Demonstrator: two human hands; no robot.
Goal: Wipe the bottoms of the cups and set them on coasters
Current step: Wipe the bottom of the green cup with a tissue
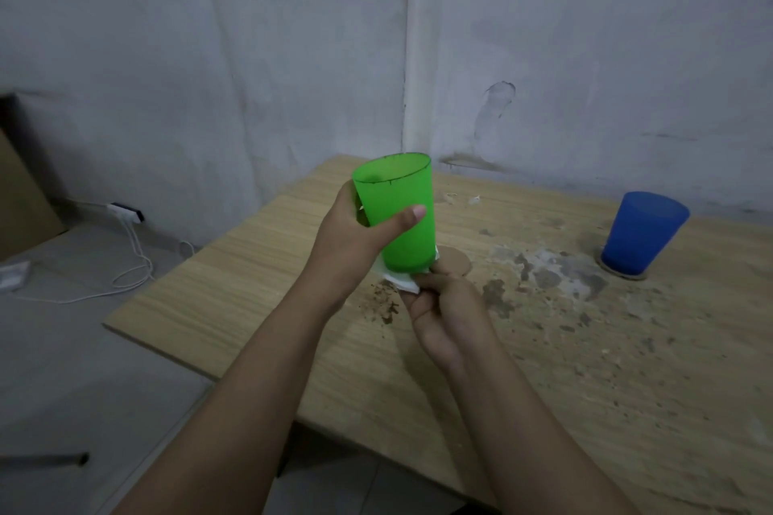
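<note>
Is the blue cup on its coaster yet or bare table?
On a coaster. The blue cup stands upright, mouth up, with the rim of a round coaster showing around its base on the table.

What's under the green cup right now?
A folded white tissue, pressed against the green cup base by the right hand. The cup's bottom is covered. A bare coaster lies just behind.

Stained wooden table against scuffed whitewashed wall, grey floor, dim light.
</note>
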